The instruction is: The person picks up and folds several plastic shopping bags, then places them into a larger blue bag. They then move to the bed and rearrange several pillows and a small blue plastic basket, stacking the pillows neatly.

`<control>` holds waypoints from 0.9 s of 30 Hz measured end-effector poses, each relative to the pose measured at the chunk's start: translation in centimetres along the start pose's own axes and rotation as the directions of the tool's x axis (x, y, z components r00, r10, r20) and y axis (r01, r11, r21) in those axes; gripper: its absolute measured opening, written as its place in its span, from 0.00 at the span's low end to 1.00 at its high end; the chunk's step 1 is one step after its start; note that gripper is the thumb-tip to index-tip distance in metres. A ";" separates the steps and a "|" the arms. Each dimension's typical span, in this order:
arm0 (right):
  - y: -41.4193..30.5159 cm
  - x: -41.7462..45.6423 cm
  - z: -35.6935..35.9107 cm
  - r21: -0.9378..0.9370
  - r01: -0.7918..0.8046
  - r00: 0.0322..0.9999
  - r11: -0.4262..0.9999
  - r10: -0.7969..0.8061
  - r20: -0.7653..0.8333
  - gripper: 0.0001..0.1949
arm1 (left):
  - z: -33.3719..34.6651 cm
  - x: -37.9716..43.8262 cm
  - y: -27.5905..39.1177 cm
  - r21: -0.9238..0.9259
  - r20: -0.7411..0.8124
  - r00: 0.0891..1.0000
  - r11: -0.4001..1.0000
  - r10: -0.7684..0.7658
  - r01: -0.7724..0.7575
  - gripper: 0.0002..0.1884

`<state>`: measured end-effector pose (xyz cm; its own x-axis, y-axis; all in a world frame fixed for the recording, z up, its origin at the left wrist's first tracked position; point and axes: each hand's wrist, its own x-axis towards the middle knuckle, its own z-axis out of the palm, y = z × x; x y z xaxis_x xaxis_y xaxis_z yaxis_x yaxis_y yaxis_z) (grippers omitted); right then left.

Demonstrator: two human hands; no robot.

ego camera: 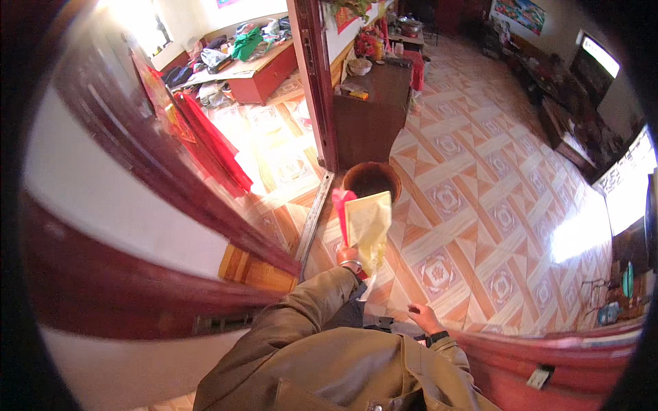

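My left hand [347,254] reaches forward, a metal bangle at its wrist. It is shut on a pale yellow, flat, roughly rectangular item [369,221] with a raised rim, whose exact kind I cannot tell. Beside it, at the same hand, runs a red strip of cloth or plastic [341,205]. Just beyond stands a round brown bin or pot [398,180] with a dark inside, partly hidden by the yellow item. Lower right, my right hand [425,317] hangs near my body with bent fingers and nothing visible in it; a dark band circles its wrist.
A doorway's metal threshold strip [314,221] lies left of the bin, with a dark red door frame [317,87] above. Behind the bin stands a brown cabinet [367,120]. A red door [514,359] flanks me right. Patterned floor [462,216] stretches ahead; a cluttered platform [267,82] fills the side room.
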<state>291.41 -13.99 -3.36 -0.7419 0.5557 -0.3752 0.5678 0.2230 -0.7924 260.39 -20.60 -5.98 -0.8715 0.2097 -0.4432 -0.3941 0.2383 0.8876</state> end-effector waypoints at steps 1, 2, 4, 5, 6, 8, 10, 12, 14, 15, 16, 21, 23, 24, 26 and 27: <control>1.0 1.9 -1.3 -0.019 0.025 1.000 1.000 -0.025 0.006 0.18 | 0.4 3.3 0.0 -0.002 -0.061 0.998 1.000 -0.006 0.006 0.13; 2.2 4.0 -2.6 -0.081 -0.017 1.000 0.997 0.016 -0.012 0.17 | 1.2 6.2 0.0 -0.003 -0.104 0.992 0.997 -0.074 0.074 0.13; 4.4 7.2 -4.9 -0.189 -0.019 1.000 0.982 0.014 -0.025 0.14 | 1.8 10.4 0.7 0.241 -0.188 0.982 0.970 0.003 0.043 0.13; 5.2 9.2 -6.4 -0.280 -0.129 0.992 0.951 0.120 -0.049 0.13 | 2.1 12.6 2.1 0.367 -0.222 0.975 0.928 0.019 0.066 0.13; 5.9 11.1 -7.8 -0.204 -0.188 0.982 0.961 0.186 -0.029 0.12 | 2.2 13.9 3.2 0.262 -0.248 0.965 0.965 0.084 -0.016 0.11; 6.0 14.4 -9.2 -0.068 -0.355 0.935 0.932 0.355 -0.025 0.11 | 1.1 16.0 6.1 0.176 -0.248 0.968 0.984 0.043 0.001 0.11; 4.0 19.2 -10.3 0.086 -0.432 0.899 0.898 0.436 -0.038 0.12 | -0.1 17.7 9.6 0.061 -0.282 0.948 0.988 0.151 -0.139 0.12; 0.4 25.2 -10.5 0.088 -0.385 0.923 0.919 0.383 0.038 0.12 | -1.5 21.9 12.9 0.244 -0.324 0.942 0.970 0.089 -0.007 0.15; -4.1 31.2 -10.2 0.019 -0.288 0.949 0.957 0.283 0.137 0.13 | -3.0 26.2 14.3 0.427 -0.372 0.924 0.900 0.084 0.090 0.17; -6.5 34.2 -9.9 -0.026 -0.250 0.956 0.968 0.251 0.150 0.12 | -3.3 28.6 14.6 0.272 -0.445 0.890 0.962 0.098 0.030 0.19; -9.0 37.1 -9.3 -0.052 -0.237 0.956 0.970 0.242 0.164 0.12 | -3.7 31.1 14.9 0.247 -0.469 0.880 0.968 0.070 0.055 0.19; -21.9 51.5 -5.4 0.136 -0.068 0.938 0.988 0.017 0.346 0.14 | -4.4 41.9 17.8 -0.155 -0.555 0.831 0.975 0.047 -0.158 0.16; -27.9 56.9 -3.1 0.145 -0.114 0.885 0.983 0.034 0.464 0.14 | -5.8 45.7 21.0 -0.153 -0.504 0.861 0.973 0.074 -0.173 0.15; -30.8 59.4 -1.6 0.074 0.044 0.859 0.996 -0.075 0.507 0.15 | -6.7 46.5 21.8 -0.146 -0.472 0.879 0.977 0.070 -0.156 0.15; -37.0 64.2 2.1 0.088 0.169 0.747 0.982 -0.186 0.638 0.16 | -8.4 48.3 24.4 -0.120 -0.433 0.893 0.973 0.126 -0.196 0.16; -39.8 65.9 3.9 0.055 0.097 0.715 0.994 -0.108 0.691 0.17 | -9.0 48.9 25.8 -0.061 -0.414 0.904 0.988 0.106 -0.144 0.16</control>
<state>218.52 10.64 1.53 -0.8381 -0.1799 -0.5150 0.4729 0.2311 -0.8503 204.96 -12.71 -3.68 -0.9506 -0.1773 -0.2549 -0.2818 0.1474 0.9481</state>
